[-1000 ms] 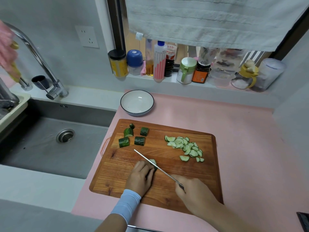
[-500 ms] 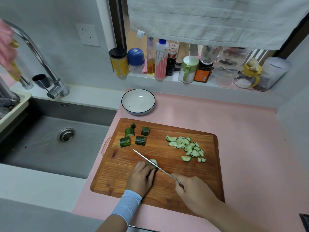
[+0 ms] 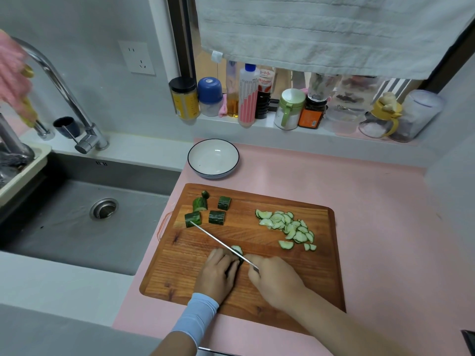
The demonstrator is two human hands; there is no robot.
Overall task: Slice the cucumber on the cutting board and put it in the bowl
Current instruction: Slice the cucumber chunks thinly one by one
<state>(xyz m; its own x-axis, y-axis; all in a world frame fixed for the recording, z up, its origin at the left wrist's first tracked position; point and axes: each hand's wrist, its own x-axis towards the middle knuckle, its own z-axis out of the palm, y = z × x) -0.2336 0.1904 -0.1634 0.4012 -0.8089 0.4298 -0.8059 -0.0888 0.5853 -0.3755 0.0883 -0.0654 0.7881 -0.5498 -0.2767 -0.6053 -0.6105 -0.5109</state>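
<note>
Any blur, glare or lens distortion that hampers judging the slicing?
Head view: wide-angle distortion leans the window frame; the pink fuzzy item at the left edge is soft; a small glare spot sits in the bowl; knife, left hand, right hand and cucumber slices read clearly.

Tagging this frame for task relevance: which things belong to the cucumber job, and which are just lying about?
Job: cutting board, knife in the right hand, cucumber piece held by the left hand, uncut chunks, slices, bowl.
Lying about: sink, tap, bottles and jars on the sill, towel, wall socket.
</note>
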